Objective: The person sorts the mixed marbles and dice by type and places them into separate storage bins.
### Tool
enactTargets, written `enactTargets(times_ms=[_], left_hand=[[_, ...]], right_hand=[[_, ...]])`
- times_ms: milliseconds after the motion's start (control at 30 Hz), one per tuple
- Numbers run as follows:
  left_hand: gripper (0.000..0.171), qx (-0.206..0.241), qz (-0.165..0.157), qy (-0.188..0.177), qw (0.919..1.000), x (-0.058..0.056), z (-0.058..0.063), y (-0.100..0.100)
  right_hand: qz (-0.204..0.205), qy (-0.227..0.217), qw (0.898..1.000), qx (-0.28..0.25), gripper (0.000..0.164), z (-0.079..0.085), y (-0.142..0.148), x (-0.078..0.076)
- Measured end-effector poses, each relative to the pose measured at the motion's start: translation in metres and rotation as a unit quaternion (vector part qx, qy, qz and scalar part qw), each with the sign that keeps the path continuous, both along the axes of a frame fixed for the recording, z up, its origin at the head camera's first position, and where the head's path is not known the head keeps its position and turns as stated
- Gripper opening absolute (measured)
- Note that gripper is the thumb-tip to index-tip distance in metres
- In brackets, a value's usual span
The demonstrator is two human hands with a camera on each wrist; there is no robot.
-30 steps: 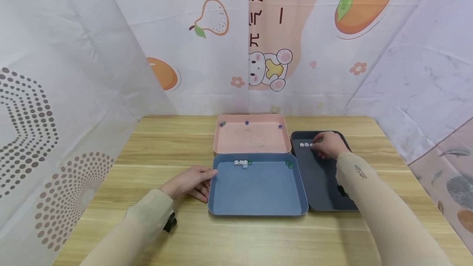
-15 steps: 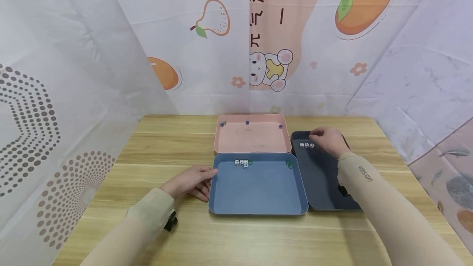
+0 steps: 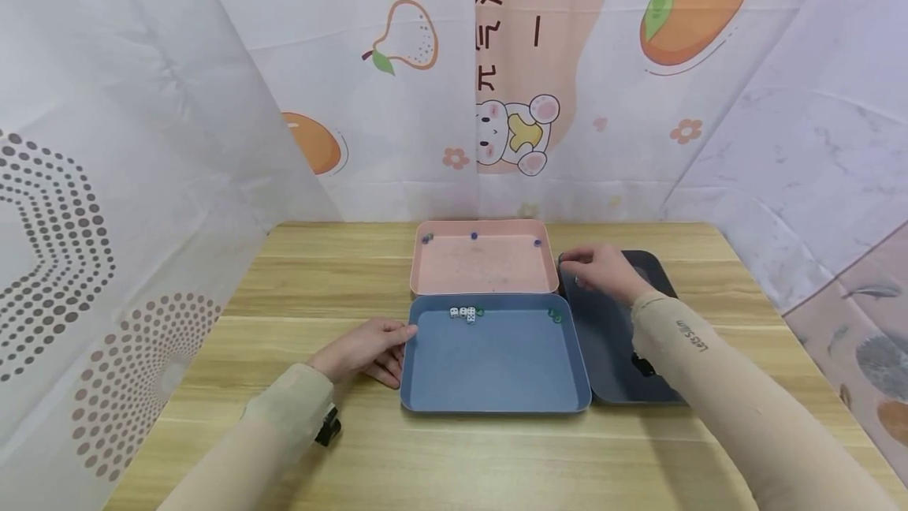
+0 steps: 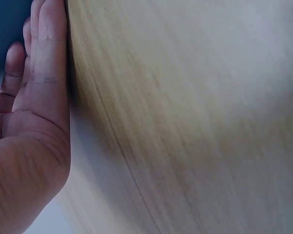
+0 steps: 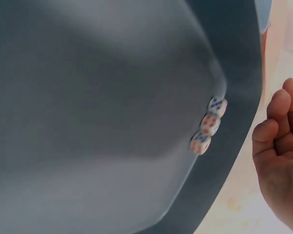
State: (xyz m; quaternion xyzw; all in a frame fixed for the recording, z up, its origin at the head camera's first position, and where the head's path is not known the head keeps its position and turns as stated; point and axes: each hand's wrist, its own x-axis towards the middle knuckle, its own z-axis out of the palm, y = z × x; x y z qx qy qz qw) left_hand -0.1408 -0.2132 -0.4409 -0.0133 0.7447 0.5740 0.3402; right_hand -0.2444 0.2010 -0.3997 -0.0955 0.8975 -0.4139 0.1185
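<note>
My left hand (image 3: 365, 349) holds the left rim of a blue tray (image 3: 496, 408), thumb over the edge and other fingers along the outer wall. In the left wrist view, fingers (image 4: 50, 44) lie beside that wall. Over the back left corner of a dark grey tray (image 3: 624, 385) is my right hand (image 3: 603, 268), fingers loosely bent, with nothing visible in it. Three white dice (image 5: 210, 125) stand in a row by the dark tray's wall; the hand mostly hides them from the head camera. Inside the blue tray, several white dice (image 3: 463, 312) sit near small green pieces (image 3: 555, 315).
Behind the blue tray stands a pink tray (image 3: 482, 266) with several small bluish pieces (image 3: 474, 236) along its back. The trays stand close together on a wooden table (image 3: 333, 266). A printed cloth (image 3: 397, 132) hangs behind.
My right hand has left the third die in the dark tray, risen toward the back wall, then shifted left over the row. The left hand stays in place.
</note>
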Motion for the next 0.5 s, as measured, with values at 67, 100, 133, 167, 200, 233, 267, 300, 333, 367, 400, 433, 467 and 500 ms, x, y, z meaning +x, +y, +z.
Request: enactTargets(times_ms=[67, 100, 133, 167, 200, 233, 267, 300, 333, 367, 400, 433, 467, 500], left_hand=[[0.051, 0.000, 0.000, 0.000, 1.0000, 0.000, 0.000, 0.000], [0.051, 0.000, 0.000, 0.000, 1.0000, 0.000, 0.000, 0.000], [0.051, 0.000, -0.001, 0.001, 1.0000, 0.000, 0.000, 0.000], [0.051, 0.001, -0.001, 0.001, 1.0000, 0.000, 0.000, 0.000], [0.051, 0.000, -0.001, 0.001, 1.0000, 0.000, 0.000, 0.000], [0.051, 0.000, -0.001, 0.002, 1.0000, 0.000, 0.000, 0.000], [0.051, -0.001, -0.001, 0.002, 1.0000, 0.000, 0.000, 0.001], [0.051, -0.001, -0.001, 0.002, 1.0000, 0.000, 0.000, 0.000], [0.050, 0.000, -0.001, 0.002, 1.0000, 0.000, 0.000, 0.000], [0.050, -0.001, -0.002, 0.001, 1.0000, 0.000, 0.000, 0.000], [0.049, -0.001, -0.002, 0.001, 1.0000, 0.000, 0.000, 0.000], [0.049, 0.000, -0.002, 0.001, 1.0000, 0.000, 0.000, 0.000], [0.049, 0.000, -0.003, 0.001, 1.0000, 0.000, -0.001, 0.000], [0.049, 0.000, -0.003, 0.000, 1.0000, 0.000, -0.001, -0.001]], right_hand=[[0.006, -0.006, 1.000, -0.007, 0.042, 0.001, -0.006, 0.000], [0.010, -0.010, 1.000, -0.009, 0.043, 0.002, -0.008, 0.000], [0.012, -0.014, 1.000, -0.009, 0.043, 0.002, -0.011, 0.001], [0.012, -0.019, 1.000, -0.010, 0.043, 0.002, -0.013, 0.000], [0.016, -0.022, 1.000, -0.011, 0.043, 0.002, -0.016, 0.000], [0.021, -0.025, 0.999, -0.011, 0.043, 0.003, -0.018, 0.001], [0.024, -0.028, 0.999, -0.012, 0.043, 0.004, -0.020, 0.001], [0.028, -0.030, 0.999, -0.011, 0.045, 0.005, -0.023, 0.002], [0.031, -0.031, 0.999, -0.011, 0.046, 0.005, -0.025, 0.002], [0.034, -0.032, 0.999, -0.013, 0.044, 0.007, -0.028, 0.003], [0.039, -0.033, 0.999, -0.015, 0.046, 0.008, -0.030, 0.004], [0.044, -0.035, 0.998, -0.018, 0.046, 0.009, -0.032, 0.005], [0.049, -0.036, 0.998, -0.020, 0.046, 0.010, -0.035, 0.006], [0.054, -0.037, 0.998, -0.022, 0.045, 0.010, -0.037, 0.006]])
